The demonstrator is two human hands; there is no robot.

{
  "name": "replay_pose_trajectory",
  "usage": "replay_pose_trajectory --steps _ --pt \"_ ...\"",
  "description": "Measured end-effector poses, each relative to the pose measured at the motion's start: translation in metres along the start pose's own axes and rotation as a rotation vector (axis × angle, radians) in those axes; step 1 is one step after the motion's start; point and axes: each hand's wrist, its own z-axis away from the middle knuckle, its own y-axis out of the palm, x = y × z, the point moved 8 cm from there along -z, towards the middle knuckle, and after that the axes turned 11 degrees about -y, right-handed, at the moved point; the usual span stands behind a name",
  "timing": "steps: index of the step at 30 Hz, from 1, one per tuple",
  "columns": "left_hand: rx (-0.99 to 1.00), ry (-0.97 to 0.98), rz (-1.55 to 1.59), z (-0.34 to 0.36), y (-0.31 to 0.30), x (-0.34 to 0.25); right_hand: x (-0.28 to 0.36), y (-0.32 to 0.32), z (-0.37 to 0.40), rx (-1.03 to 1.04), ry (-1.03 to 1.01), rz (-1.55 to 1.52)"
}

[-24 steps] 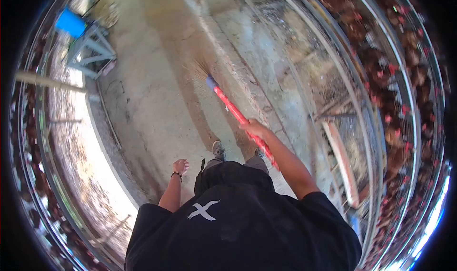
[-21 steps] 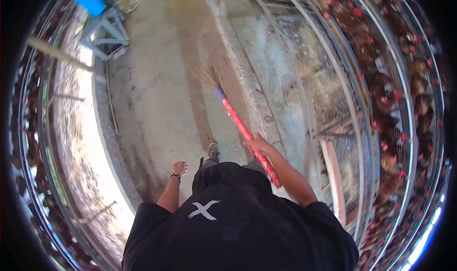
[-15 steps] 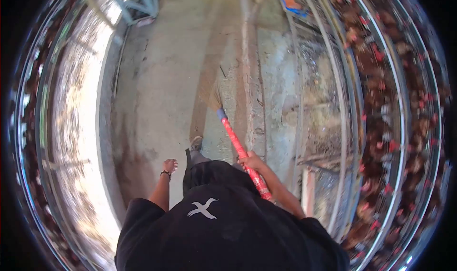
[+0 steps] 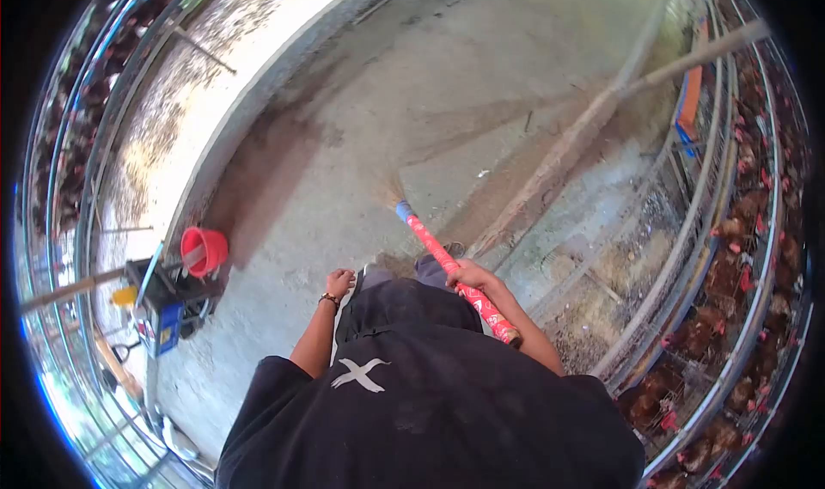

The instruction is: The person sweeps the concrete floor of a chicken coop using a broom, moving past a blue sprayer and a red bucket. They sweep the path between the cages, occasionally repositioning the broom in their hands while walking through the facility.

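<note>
My right hand point(image 4: 470, 274) is wrapped round the red patterned handle of a broom point(image 4: 427, 238). The broom slants away from me, its thin straw bristles point(image 4: 392, 192) at the concrete floor and the handle's end beside my right forearm. A blue-grey band joins bristles and handle. Beside my left hip hangs my left hand point(image 4: 340, 283), its fingers curled in with nothing seen in them and a dark bracelet at the wrist. My feet show partly in front of my black top.
A red bucket point(image 4: 204, 251) stands at left by a dark stand holding a blue container point(image 4: 166, 327). A low concrete curb point(image 4: 249, 102) curves along the left. A raised ridge point(image 4: 559, 162) and a post point(image 4: 700, 55) lie ahead right. Caged brown hens point(image 4: 700, 330) line the right.
The view has swung to the left, bringing the red bucket and stand into sight. My right hand keeps its hold on the broom; my left hand stays low at my side.
</note>
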Motion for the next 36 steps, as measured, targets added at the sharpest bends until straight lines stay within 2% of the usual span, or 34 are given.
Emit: replay_pose_trajectory --steps 3,7,9,12,13,15,16,17,18,19,21,22,25,26,29,31,33,36 --pt "-0.016 0.061 0.118 -0.007 -0.022 0.045 -0.010 0.064 -0.026 0.181 0.018 0.164" --pt "0.026 0.087 0.204 -0.002 -0.043 0.114 -0.047 0.191 -0.069 0.486 0.049 0.313" --pt "0.079 0.184 0.229 0.008 -0.064 0.155 -0.060 0.250 -0.072 0.456 0.039 0.389" --pt "-0.081 -0.025 0.338 0.025 -0.105 0.237 -0.093 0.281 -0.071 0.438 -0.020 0.505" --pt "-0.101 -0.081 0.416 0.018 -0.119 0.275 -0.102 0.281 -0.071 0.425 -0.053 0.532" --pt "-0.039 -0.184 0.385 0.046 -0.133 0.313 -0.110 0.226 -0.068 0.297 0.071 0.591" --pt "-0.043 -0.189 0.237 0.045 -0.141 0.340 -0.104 0.180 -0.064 0.130 0.075 0.668" --pt "-0.045 -0.196 0.088 0.035 -0.149 0.372 -0.100 0.123 -0.051 -0.070 0.193 0.653" --pt "-0.058 -0.234 0.091 0.038 -0.153 0.382 -0.096 0.072 -0.042 -0.165 0.264 0.642" --pt "-0.072 -0.272 0.094 0.042 -0.157 0.390 -0.084 0.025 -0.026 -0.314 0.185 0.508" --pt "-0.127 -0.416 0.391 0.077 -0.170 0.374 -0.065 -0.035 -0.007 -0.496 0.080 0.430" --pt "-0.128 -0.377 0.504 0.070 -0.173 0.377 -0.058 -0.050 0.001 -0.606 0.042 0.421" --pt "-0.143 -0.387 0.559 0.055 -0.165 0.368 -0.051 -0.046 0.015 -0.752 -0.203 0.188" --pt "-0.150 -0.392 0.511 0.054 -0.159 0.355 -0.053 -0.045 0.016 -0.741 -0.183 0.222" --pt "-0.005 -0.302 0.489 0.036 -0.128 0.306 -0.037 0.007 0.027 -0.475 -0.157 0.092" --pt "0.036 -0.260 0.305 0.028 -0.108 0.262 -0.055 0.048 0.007 -0.215 -0.103 0.052" --pt "0.045 -0.162 0.172 0.019 -0.093 0.205 -0.051 0.113 -0.010 -0.040 -0.037 0.081" --pt "0.023 0.060 0.081 0.019 -0.087 0.116 -0.055 0.169 -0.064 0.177 -0.141 0.331"
